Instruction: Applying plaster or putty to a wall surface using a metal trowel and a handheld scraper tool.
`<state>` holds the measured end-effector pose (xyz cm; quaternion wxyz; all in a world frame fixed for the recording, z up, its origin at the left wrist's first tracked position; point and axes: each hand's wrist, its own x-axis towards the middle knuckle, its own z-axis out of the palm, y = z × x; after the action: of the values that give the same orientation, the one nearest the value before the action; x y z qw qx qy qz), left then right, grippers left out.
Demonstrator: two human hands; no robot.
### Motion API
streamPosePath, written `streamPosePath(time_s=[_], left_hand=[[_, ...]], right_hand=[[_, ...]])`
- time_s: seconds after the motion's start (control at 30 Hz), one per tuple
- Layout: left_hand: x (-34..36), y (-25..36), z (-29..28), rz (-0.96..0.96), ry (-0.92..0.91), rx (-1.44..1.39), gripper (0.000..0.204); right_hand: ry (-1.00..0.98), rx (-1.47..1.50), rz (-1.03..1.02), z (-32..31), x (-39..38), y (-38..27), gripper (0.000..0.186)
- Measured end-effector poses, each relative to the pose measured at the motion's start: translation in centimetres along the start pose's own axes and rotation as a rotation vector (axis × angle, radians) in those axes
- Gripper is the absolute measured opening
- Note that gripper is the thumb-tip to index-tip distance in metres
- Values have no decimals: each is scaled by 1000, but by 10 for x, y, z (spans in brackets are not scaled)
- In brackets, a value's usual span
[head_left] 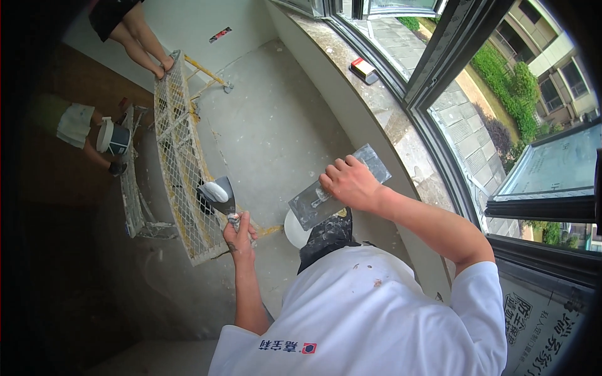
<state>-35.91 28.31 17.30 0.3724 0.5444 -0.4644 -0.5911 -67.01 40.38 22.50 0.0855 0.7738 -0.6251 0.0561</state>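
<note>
In my left hand [239, 240] is the handle of a wide putty knife [228, 202], my fingers wrapped round it. A lump of white putty [214, 192] sits on its blade. My right hand [352, 183] grips a rectangular plastering trowel [305, 212] from above, its grey plate smeared and tilted across my front. The two tools are apart. Below the trowel, by my dark trouser leg, a round white thing [293, 230] shows in part; I cannot tell whether it is a bucket or a lid.
A spattered mesh scaffold platform [183, 169] stands to the left, with a person's bare feet [164, 67] at its far end. Another person beside a second platform has a bucket [114, 138]. Along the right runs a window sill [401, 135] bearing a small box-like object [364, 70], below open windows.
</note>
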Motion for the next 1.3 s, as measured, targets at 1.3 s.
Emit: streamPosePath(time_s=[1.3], left_hand=[[842, 228, 223, -156, 450, -117, 22]], right_hand=[[95, -9, -412, 242, 1083, 589, 15]])
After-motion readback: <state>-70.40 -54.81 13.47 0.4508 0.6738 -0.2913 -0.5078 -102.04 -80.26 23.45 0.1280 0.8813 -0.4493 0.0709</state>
